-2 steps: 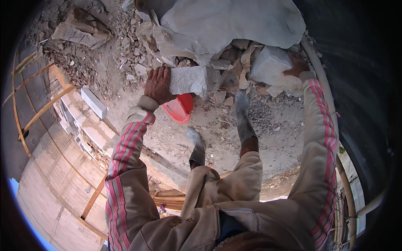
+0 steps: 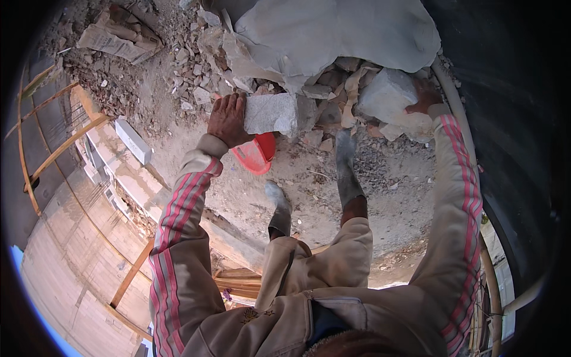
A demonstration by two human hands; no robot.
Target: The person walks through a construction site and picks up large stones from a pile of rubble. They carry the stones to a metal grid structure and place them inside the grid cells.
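My left hand is closed over the left end of a light grey, rough rectangular block, fingers across its edge. At the right, my right hand grips the right side of a bigger, whitish, irregular block; some of its fingers are in shadow. Both blocks rest at the near edge of a rubble heap. Below the left block is a red plastic object with a curved rim, partly hidden by the block and my hand. Torn brown paper hangs between the two blocks.
A large grey-white sheet covers the heap behind the blocks. Broken stones and a crumpled paper sack lie at the far left. My boots stand on dusty ground. A pipe runs along the right; wooden poles stand left.
The view has shifted very slightly. Both hands keep their places on the two blocks, and nothing is clearly lifted or let go.
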